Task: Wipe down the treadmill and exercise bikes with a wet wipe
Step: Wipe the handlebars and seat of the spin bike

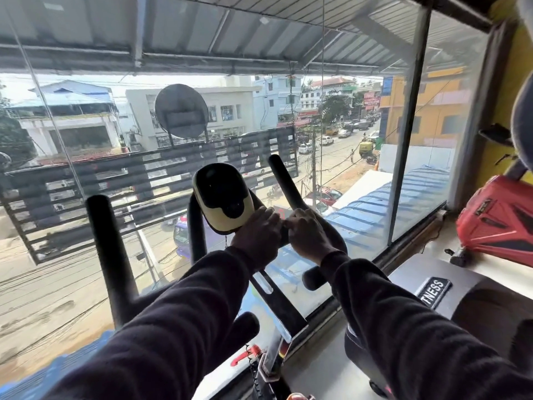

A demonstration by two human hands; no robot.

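Long dark fleece sleeves [178, 321] on both arms, cuffs at wrists, bare hands [256, 236]

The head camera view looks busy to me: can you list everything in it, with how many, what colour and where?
Cream and black bike console: one, centre, above both hands.
Black foam-padded handlebar grips: several, tall ones left and upper right of the console, short stubs lower down.
Black bike stem with white strip: one, below the hands.
Red lever: one, bottom centre.
Large glass window: ahead, street and buildings beyond.
Red and black machine cover: one, right sill.
Grey panel with lettered badge: one, lower right.
Left hand: dark sleeve, beside console; wipe not visible.
Right hand: dark sleeve, fingers curled on the bar.
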